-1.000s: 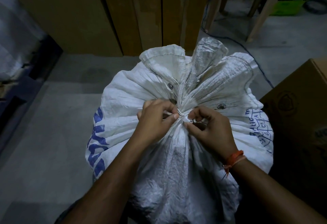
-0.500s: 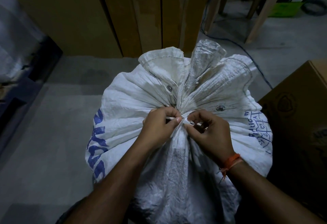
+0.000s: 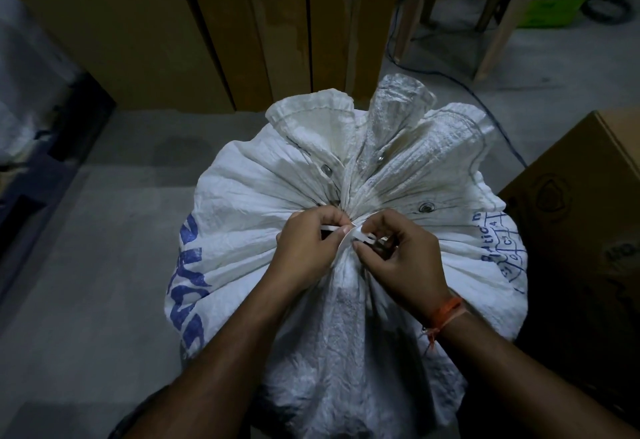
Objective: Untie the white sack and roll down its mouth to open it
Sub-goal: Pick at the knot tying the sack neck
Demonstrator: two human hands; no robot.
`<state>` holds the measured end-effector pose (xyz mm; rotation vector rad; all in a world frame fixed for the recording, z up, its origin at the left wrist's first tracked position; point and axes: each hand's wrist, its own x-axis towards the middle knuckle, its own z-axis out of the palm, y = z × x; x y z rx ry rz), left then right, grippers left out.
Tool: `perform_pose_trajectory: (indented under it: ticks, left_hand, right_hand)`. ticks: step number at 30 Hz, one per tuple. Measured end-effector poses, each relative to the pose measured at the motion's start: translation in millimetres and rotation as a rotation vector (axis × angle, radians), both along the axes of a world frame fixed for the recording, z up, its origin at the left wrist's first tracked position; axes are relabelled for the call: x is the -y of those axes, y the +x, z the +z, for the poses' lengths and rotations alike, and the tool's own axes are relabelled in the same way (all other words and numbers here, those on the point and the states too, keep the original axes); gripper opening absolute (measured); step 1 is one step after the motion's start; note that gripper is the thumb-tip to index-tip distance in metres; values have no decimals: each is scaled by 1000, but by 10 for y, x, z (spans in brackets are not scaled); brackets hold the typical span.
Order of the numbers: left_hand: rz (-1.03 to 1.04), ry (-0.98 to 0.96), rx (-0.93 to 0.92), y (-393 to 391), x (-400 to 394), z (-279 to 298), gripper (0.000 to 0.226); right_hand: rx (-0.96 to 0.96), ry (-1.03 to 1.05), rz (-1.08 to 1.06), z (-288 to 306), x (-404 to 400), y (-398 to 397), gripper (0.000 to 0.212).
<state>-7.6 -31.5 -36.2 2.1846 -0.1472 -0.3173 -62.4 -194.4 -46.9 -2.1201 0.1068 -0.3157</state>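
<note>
A full white woven sack (image 3: 249, 203) with blue print stands on the floor in front of me. Its mouth (image 3: 388, 133) is gathered into a bunch and fans upward beyond the neck. A thin white tie (image 3: 360, 236) binds the neck. My left hand (image 3: 308, 248) pinches one strand of the tie between thumb and forefinger. My right hand (image 3: 401, 258), with an orange thread on its wrist, pinches the knot from the other side. Both hands rest on the sack's top and partly hide the knot.
Tall cardboard boxes (image 3: 214, 29) stand behind the sack. Another cardboard box (image 3: 581, 230) sits close on the right. A plastic stool (image 3: 485, 5) and a cable (image 3: 460, 81) lie at the back right. A dark wrapped stack (image 3: 31, 99) is on the left, with grey floor (image 3: 86, 265) between.
The fingers of both hands have shifted slightly on the tie, and a small loop of it now shows between them. The sack stays tied.
</note>
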Motion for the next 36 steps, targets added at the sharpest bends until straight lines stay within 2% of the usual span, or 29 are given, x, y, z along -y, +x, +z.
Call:
perform_pose_trajectory:
  ticks: [4, 11, 14, 36]
  left_hand:
    - [-16, -22, 5, -6, -7, -10, 15]
    - [-44, -64, 15, 10, -117, -27, 3]
    - [-18, -76, 23, 19, -147, -37, 10]
    - [-13, -85, -19, 15, -58, -33, 10]
  right_hand:
    - [7, 7, 2, -1, -3, 18, 16]
    - [8, 12, 25, 0, 27, 18, 15]
    - [8, 9, 28, -6, 34, 24, 14]
    - [-6, 50, 42, -32, 51, 28, 14]
